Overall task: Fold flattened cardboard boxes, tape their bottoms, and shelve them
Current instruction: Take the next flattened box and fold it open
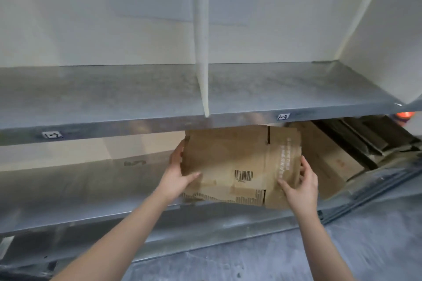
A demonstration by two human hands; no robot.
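A flattened brown cardboard box [235, 157] with a printed barcode and old tape patches lies tilted at the front of the lower metal shelf [68, 191]. My left hand [178, 173] grips its left edge, thumb on top and fingers underneath. At the box's right edge, my right hand [299, 187] holds it with the thumb on the top face and fingers curled round the side. More flattened brown cardboard [328, 157] lies behind it on the same shelf.
The upper metal shelf [114, 93] juts out just above the box, split by a white upright divider [202, 52]. Dark flat items [365, 134] are stacked at the right of the lower shelf. The grey floor [274, 258] lies below.
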